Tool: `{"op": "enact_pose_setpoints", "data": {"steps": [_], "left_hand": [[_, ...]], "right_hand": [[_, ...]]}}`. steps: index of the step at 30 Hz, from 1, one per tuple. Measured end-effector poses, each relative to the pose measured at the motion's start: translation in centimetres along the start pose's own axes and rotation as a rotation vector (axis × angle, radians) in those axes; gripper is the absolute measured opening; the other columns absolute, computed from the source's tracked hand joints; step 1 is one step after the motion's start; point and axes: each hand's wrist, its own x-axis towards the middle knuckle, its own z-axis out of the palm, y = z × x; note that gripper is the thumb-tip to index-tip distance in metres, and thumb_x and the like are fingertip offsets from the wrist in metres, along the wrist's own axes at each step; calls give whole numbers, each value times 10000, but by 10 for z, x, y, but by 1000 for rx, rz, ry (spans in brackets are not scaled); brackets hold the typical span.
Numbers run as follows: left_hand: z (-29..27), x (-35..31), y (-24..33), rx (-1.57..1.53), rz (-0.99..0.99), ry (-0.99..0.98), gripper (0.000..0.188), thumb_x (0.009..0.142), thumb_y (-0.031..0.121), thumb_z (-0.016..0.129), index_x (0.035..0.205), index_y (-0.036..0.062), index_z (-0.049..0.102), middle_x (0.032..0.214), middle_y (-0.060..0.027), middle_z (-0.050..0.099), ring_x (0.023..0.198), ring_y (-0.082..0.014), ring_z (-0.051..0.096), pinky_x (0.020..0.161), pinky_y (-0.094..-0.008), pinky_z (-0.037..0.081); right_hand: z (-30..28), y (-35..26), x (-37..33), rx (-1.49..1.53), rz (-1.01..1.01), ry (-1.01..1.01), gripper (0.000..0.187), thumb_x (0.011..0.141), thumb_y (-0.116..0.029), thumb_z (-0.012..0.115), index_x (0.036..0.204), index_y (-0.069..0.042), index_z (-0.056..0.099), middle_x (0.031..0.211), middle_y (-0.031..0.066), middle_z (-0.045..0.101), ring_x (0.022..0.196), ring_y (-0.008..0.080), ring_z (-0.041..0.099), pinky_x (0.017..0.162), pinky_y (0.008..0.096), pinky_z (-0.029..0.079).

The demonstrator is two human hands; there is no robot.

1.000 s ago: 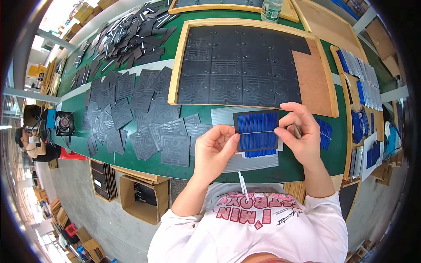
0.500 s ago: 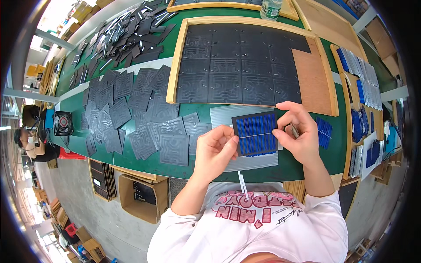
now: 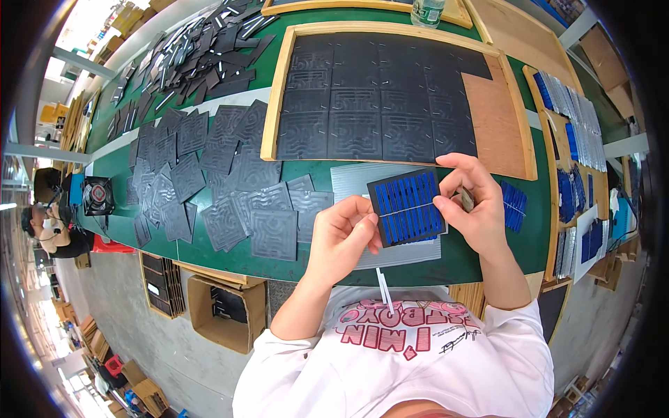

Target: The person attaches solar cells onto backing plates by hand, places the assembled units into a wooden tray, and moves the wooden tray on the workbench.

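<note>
A small square solar panel [image 3: 410, 207], blue cell strips on a black backing with a pale line across the middle, is held up above the green table. My left hand [image 3: 343, 233] pinches its left edge between thumb and fingers. At the right edge, my right hand [image 3: 474, 209] grips it with the thumb. A small greyish-brown piece [image 3: 465, 199] also sits among the right hand's fingers; its kind is unclear. Below the panel lies a ribbed grey sheet [image 3: 352, 180], partly covered. Another group of blue cell strips [image 3: 513, 207] rests on the table beside the right hand.
Beyond my hands lies a wooden-framed board [image 3: 272, 132] with rows of black squares. Loose black squares [image 3: 274, 233] spread to the left, and dark strips [image 3: 209, 66] pile up farther back. A clear bottle [image 3: 426, 12] stands at the back; a wooden tray [image 3: 550, 160] holds blue cells at right.
The panel has tilted slightly in my hands, and its black lower border now shows below the blue strips. Both hands keep their hold. The whole view has shifted a little.
</note>
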Motion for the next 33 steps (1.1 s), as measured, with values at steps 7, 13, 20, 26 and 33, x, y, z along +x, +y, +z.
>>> {"op": "enact_pose_setpoints", "data": {"steps": [7, 13, 20, 26, 33], "left_hand": [[0, 1, -1, -42, 0, -37, 51, 965, 6, 567, 960, -27, 605, 699, -44, 650, 591, -87, 624, 529, -223, 507], [6, 4, -4, -111, -27, -38, 46, 971, 7, 564, 930, -9, 552, 694, -64, 661, 604, -109, 651, 552, -241, 538], [10, 6, -8, -110, -25, -9, 96, 969, 1, 557, 880, -1, 521, 690, -72, 658, 593, -120, 659, 537, -244, 552], [10, 6, -7, -108, -36, -7, 124, 962, -8, 547, 844, -2, 509, 673, -69, 642, 591, -123, 659, 515, -250, 548], [14, 2, -7, -32, -24, 10, 163, 938, -34, 542, 788, 5, 496, 677, -46, 623, 598, -105, 650, 515, -242, 542]], "right_hand": [[1, -4, 1, 199, 51, -83, 627, 827, 45, 697, 1386, -63, 435, 884, 3, 639, 794, 37, 569, 668, 180, 413], [24, -10, -5, 180, 175, -89, 997, 713, 28, 790, 1518, -121, 219, 1097, 106, 652, 979, 136, 646, 793, 260, 515], [28, -5, -6, 63, 127, -62, 1031, 695, 31, 795, 1523, -121, 200, 996, 68, 650, 843, 110, 626, 675, 233, 475], [29, -9, -8, 46, 148, -58, 1009, 700, 26, 792, 1517, -117, 218, 988, 70, 653, 824, 105, 621, 675, 237, 474], [17, -4, -3, 15, 32, -50, 916, 709, -38, 826, 1465, -72, 311, 947, 73, 640, 850, 147, 628, 796, 300, 492]]}}
